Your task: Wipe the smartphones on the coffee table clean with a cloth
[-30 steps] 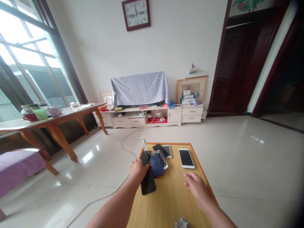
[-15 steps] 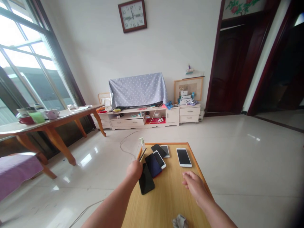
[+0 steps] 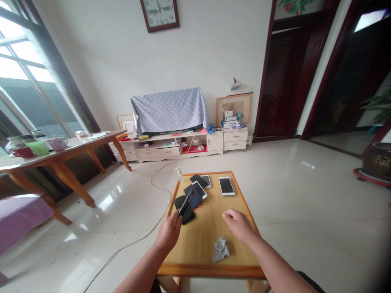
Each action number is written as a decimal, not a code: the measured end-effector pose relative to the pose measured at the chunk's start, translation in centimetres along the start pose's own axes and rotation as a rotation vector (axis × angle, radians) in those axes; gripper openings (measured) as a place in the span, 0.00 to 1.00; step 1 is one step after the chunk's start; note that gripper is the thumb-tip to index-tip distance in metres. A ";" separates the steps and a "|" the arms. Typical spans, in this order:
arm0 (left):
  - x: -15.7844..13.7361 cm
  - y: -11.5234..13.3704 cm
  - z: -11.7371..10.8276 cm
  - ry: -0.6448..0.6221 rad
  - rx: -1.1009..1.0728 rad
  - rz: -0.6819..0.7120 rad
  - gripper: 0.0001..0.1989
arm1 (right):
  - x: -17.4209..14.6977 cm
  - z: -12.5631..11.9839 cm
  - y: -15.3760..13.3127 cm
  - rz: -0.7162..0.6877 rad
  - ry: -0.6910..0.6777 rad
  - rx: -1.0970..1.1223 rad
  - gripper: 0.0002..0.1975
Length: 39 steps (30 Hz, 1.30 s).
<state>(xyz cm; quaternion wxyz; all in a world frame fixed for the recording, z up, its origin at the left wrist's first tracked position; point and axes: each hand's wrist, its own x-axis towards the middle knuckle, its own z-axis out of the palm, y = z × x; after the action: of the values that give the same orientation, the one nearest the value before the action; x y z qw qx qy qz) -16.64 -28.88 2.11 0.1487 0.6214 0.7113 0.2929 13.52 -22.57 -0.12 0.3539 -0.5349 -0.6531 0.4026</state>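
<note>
My left hand (image 3: 168, 232) is closed round a slim dark phone (image 3: 183, 206), seen nearly edge-on and tilted upward above the table's left side. Behind and under it lie a black phone (image 3: 188, 217), a dark blue flat case or phone (image 3: 195, 199) and a white-framed phone (image 3: 200, 188), overlapping. Farther back, a dark phone (image 3: 197, 179) partly covers another white one (image 3: 208, 181). My right hand (image 3: 237, 224) hovers over the right side with fingers curled and nothing showing in them. Beyond it lies a white phone (image 3: 226, 186). A crumpled grey cloth (image 3: 220, 249) rests near the front edge.
The small wooden table (image 3: 201, 240) has a raised orange rim. A clear pump bottle (image 3: 180, 176) stands at its back left corner. A cable (image 3: 134, 240) runs over the floor to the left. Farther off are a dining table (image 3: 70, 150), a low cabinet (image 3: 159, 152) and a potted plant (image 3: 378, 162).
My view has tipped down and turned right, showing the table's front edge and whole cloth. My left hand has drawn back toward me with the phone; my right hand stays curled.
</note>
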 end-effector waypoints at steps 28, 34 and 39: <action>-9.7 0.4 2.8 -0.229 0.335 0.473 0.29 | -9.6 4.4 2.6 -0.074 0.163 -0.624 0.08; -9.5 -0.7 3.1 -0.200 0.217 0.486 0.30 | -10.4 4.8 2.7 -0.104 0.194 -0.577 0.08; -9.3 -1.6 3.4 -0.155 0.124 0.471 0.34 | -10.2 5.2 3.0 -0.127 0.280 -0.527 0.07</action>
<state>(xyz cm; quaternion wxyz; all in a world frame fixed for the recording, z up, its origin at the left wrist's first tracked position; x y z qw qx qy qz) -14.22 -37.19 -2.93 0.0922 0.7985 0.5500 0.2266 11.88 -33.03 -5.37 0.3140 -0.6166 -0.7121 0.1189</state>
